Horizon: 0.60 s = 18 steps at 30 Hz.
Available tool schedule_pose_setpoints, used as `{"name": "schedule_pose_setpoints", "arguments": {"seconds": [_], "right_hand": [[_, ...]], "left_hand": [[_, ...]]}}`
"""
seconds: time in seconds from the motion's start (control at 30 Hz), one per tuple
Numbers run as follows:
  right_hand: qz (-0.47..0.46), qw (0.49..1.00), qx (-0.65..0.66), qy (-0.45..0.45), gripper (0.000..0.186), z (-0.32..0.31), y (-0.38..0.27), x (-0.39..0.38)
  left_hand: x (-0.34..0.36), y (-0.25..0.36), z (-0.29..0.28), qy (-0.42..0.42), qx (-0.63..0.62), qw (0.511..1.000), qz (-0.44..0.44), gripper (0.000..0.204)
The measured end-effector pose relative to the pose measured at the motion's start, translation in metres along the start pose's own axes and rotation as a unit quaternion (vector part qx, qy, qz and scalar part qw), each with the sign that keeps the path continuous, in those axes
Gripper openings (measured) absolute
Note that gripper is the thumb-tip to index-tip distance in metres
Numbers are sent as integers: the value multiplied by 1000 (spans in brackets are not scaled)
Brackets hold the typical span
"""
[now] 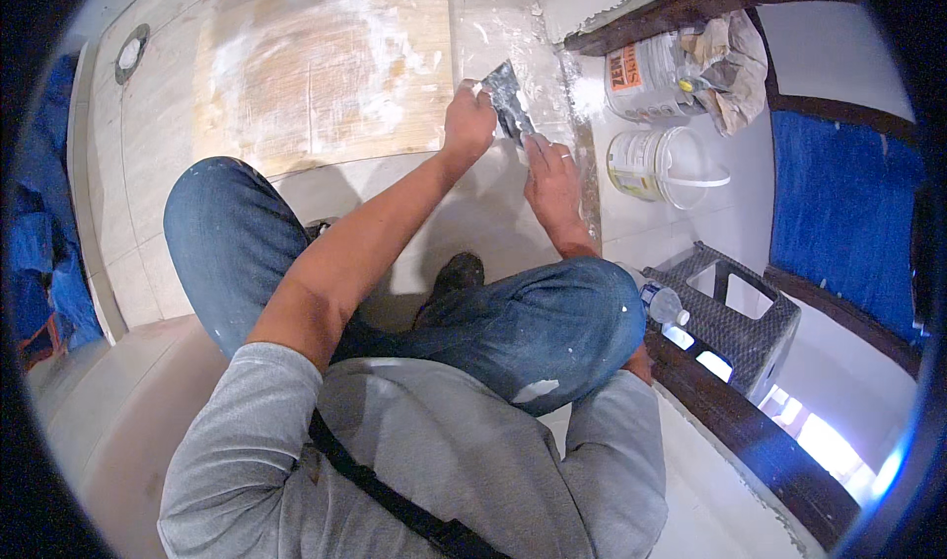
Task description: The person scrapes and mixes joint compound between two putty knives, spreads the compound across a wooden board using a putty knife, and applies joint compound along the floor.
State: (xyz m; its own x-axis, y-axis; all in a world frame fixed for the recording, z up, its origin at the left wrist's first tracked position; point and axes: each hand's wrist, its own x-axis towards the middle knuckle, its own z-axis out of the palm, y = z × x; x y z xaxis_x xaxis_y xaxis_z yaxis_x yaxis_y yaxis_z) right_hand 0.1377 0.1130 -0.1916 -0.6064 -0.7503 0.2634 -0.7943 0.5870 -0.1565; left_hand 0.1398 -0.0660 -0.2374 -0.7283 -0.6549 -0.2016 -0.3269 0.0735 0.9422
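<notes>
In front of my knees, both hands meet over the floor at the right edge of a plaster-smeared wooden board. My left hand is closed, with a putty knife at its fingers, the grey, smeared blade spreading upward and to the right. My right hand is closed on a dark, narrow, blade-like piece smeared with white, just below that blade. Whether this piece is a second putty knife or part of the same one, I cannot tell. Any handles are hidden by my hands.
To the right stand a large labelled bucket with a crumpled paper bag and a smaller white pail. A plastic bottle lies by a dark plastic stool. Blue sheeting hangs at the far right.
</notes>
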Motion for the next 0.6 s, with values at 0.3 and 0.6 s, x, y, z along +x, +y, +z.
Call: {"name": "schedule_pose_setpoints", "arguments": {"seconds": [0.3, 0.6], "right_hand": [[89, 996, -5, -16, 39, 26, 61, 28], [522, 444, 718, 121, 25, 87, 120, 4]], "left_hand": [[-3, -11, -8, -173, 107, 978, 49, 29], [7, -59, -20, -357, -334, 779, -394, 14]]}}
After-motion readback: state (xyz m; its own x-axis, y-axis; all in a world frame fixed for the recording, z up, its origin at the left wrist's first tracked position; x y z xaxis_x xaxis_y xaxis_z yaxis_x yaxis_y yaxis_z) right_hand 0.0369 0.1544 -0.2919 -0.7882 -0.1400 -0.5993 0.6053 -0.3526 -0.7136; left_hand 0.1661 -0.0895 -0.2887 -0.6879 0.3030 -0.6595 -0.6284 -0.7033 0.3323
